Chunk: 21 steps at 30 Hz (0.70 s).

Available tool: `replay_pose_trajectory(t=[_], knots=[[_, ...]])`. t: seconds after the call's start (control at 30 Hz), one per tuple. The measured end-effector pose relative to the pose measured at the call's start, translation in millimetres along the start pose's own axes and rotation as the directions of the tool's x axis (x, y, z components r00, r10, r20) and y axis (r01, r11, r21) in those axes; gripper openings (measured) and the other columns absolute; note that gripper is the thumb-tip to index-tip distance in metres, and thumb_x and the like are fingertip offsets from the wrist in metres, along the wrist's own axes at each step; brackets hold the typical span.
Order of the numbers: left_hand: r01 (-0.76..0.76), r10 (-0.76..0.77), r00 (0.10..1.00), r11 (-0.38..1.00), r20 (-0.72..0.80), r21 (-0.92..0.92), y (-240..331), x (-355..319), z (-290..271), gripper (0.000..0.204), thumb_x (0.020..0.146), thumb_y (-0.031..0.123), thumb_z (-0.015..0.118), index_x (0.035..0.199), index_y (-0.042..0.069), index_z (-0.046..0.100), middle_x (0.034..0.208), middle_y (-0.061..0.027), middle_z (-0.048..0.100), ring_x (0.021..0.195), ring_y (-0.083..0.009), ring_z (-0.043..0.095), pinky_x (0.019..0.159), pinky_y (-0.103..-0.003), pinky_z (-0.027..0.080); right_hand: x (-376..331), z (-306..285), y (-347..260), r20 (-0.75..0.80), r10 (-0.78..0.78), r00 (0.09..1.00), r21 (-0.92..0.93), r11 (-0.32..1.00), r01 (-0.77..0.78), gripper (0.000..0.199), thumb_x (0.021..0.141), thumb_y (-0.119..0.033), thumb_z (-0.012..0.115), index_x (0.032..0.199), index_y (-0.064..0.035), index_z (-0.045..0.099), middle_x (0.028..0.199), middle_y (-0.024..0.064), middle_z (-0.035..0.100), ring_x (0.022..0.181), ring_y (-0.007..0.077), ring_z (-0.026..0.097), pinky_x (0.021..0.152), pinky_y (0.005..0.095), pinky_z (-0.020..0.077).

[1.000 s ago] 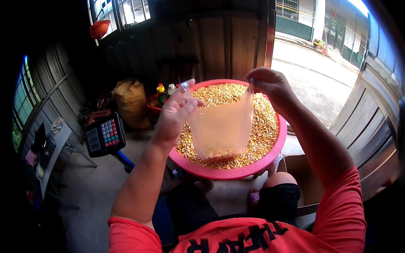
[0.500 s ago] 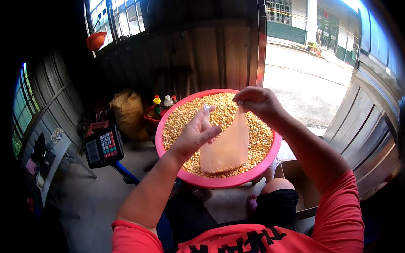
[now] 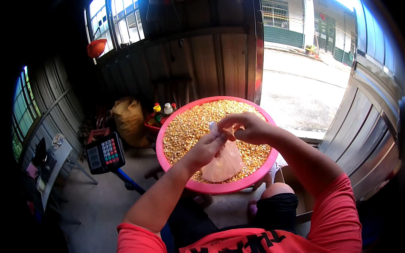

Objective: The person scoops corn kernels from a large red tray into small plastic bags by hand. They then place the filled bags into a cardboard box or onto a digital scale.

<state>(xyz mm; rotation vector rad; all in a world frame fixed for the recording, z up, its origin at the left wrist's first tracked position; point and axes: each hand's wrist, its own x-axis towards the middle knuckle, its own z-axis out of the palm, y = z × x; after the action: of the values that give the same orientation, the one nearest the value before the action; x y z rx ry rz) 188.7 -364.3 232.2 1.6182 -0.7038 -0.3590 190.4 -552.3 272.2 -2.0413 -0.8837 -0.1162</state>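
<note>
A translucent pinkish plastic bag [image 3: 223, 163] hangs over a wide pink tub [image 3: 230, 187] filled with yellow corn kernels [image 3: 190, 122]. My left hand [image 3: 207, 148] is closed on the bag's gathered neck, and a whitish twist of plastic sticks up above the thumb. Close against it, my right hand [image 3: 247, 128] pinches the same neck from the right, its fingers curled. The lower part of the bag bulges slightly and rests on or just above the kernels; what it holds is hard to make out.
Left of the tub stands a scale display with keypad [image 3: 104, 152] on a blue post. Behind it are a tan sack [image 3: 128, 120] and a red basket of bottles [image 3: 158, 116]. An open cardboard box [image 3: 291, 181] sits by my right knee. A doorway opens at upper right.
My hands have come together over the tub. The bag's mouth, held spread between them before, is now bunched into a neck, and the bag looks narrower.
</note>
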Motion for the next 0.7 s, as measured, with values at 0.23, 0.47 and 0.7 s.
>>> replay_pose_trajectory(t=[0.23,0.47,0.7], knots=[[-0.132,0.131,0.991,0.991,-0.016,-0.012,-19,5,-5,0.037,0.098,0.030,0.037,0.107,0.001,0.058,0.077,-0.0001,0.052,0.069,-0.0081,0.048,0.066,-0.023,0.041,-9,10,13,-0.109,-0.049,0.993,-0.326,0.945,0.011,0.015,0.078,-0.003,0.059,0.093,-0.0015,0.060,0.084,0.0166,0.062,0.082,0.0315,0.061,0.071,0.0365,0.0479],[-0.032,0.021,0.998,0.984,-0.065,-0.176,-36,1,-19,0.031,0.096,0.028,0.045,0.106,0.003,0.059,0.077,0.0004,0.055,0.070,-0.0075,0.051,0.067,-0.021,0.042,-32,14,9,-0.149,-0.189,0.971,-0.434,0.894,0.108,0.011,0.077,0.003,0.053,0.085,-0.0028,0.056,0.083,0.0151,0.055,0.076,0.0346,0.057,0.064,0.0413,0.0464],[-0.172,0.128,0.985,0.815,-0.119,-0.553,-77,13,1,0.024,0.080,0.013,0.062,0.102,0.004,0.055,0.080,-0.0003,0.055,0.069,-0.0053,0.051,0.057,-0.021,0.041,-15,46,-25,0.048,-0.358,0.933,-0.338,0.873,0.352,0.016,0.075,0.002,0.057,0.089,-0.0074,0.058,0.089,0.0109,0.056,0.076,0.0300,0.060,0.064,0.0360,0.0490]])
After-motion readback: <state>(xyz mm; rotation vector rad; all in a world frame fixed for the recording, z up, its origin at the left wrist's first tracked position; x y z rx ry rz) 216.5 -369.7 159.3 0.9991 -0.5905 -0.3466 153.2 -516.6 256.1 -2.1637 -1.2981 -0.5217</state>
